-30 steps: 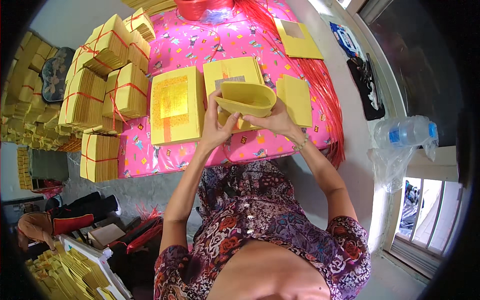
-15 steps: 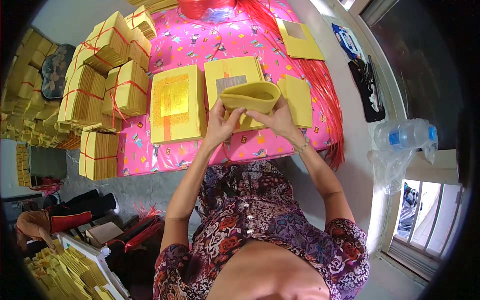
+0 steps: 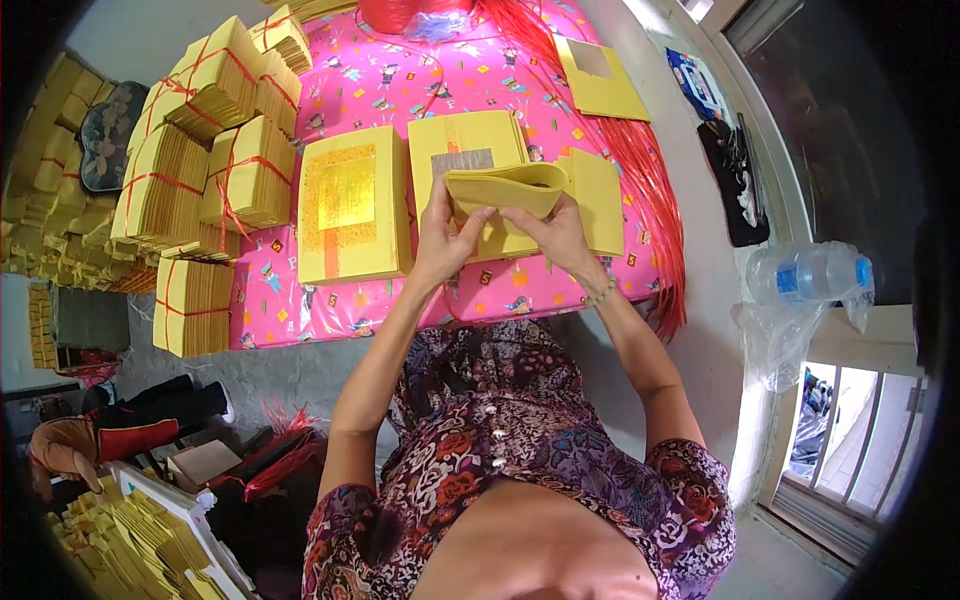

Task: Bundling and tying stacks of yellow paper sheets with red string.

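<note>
Between my two hands I hold a curved bundle of yellow paper sheets (image 3: 508, 194), bent over into a flattened loop above the table. My left hand (image 3: 446, 238) grips its left end, with the thumb against the near side. On the other end my right hand (image 3: 555, 238) is closed, its thumb pressing toward the middle. Just behind the bundle lies a stack of yellow paper with a silvery patch (image 3: 463, 159), partly covered. To its left is another yellow stack with a gold-foil square (image 3: 347, 197). Right of my right hand are loose yellow sheets (image 3: 597, 205).
Tied bundles of yellow paper (image 3: 249, 175) stand piled at the left of the pink tablecloth (image 3: 400, 85). Red plastic strands (image 3: 655, 230) hang along the right edge. A yellow stack (image 3: 605, 85) lies far right. A plastic bottle (image 3: 808, 272) rests on the ledge.
The loop of yellow paper between my hands has been pressed flatter, its opening now narrower. Both hands stay in nearly the same place.
</note>
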A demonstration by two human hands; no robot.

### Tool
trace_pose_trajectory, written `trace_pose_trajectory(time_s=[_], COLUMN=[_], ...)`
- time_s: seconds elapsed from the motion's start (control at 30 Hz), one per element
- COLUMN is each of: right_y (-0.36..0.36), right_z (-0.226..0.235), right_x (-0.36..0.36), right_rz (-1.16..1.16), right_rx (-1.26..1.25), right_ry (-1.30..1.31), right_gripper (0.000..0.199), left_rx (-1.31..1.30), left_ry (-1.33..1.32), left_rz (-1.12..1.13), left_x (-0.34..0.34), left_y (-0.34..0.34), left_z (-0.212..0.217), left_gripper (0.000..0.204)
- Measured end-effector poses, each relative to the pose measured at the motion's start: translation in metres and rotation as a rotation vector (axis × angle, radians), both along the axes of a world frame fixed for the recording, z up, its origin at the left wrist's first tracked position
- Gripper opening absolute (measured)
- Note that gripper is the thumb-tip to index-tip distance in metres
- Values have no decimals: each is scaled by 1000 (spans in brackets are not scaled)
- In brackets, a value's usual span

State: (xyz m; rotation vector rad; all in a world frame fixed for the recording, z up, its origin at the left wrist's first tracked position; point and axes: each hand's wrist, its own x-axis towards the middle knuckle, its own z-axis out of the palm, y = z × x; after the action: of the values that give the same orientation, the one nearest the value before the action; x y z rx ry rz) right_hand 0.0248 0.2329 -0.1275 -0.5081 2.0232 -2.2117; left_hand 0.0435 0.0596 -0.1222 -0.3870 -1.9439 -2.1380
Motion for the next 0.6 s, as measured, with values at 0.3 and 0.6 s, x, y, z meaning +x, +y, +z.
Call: trace_pose_trajectory(time_s=[0.3,0.6], right_y=[4,4], right_z=[8,33], right_x=[8,9], right_rz=[13,8], right_rx=[60,175], right_ry=[-26,111], right_gripper=[33,43], left_rx=[-6,16], left_ry=[-60,40], left_rz=[-47,-5], left_x=[8,8], left_y=[-1,2], left_z=[-17,-18], left_gripper=[27,27])
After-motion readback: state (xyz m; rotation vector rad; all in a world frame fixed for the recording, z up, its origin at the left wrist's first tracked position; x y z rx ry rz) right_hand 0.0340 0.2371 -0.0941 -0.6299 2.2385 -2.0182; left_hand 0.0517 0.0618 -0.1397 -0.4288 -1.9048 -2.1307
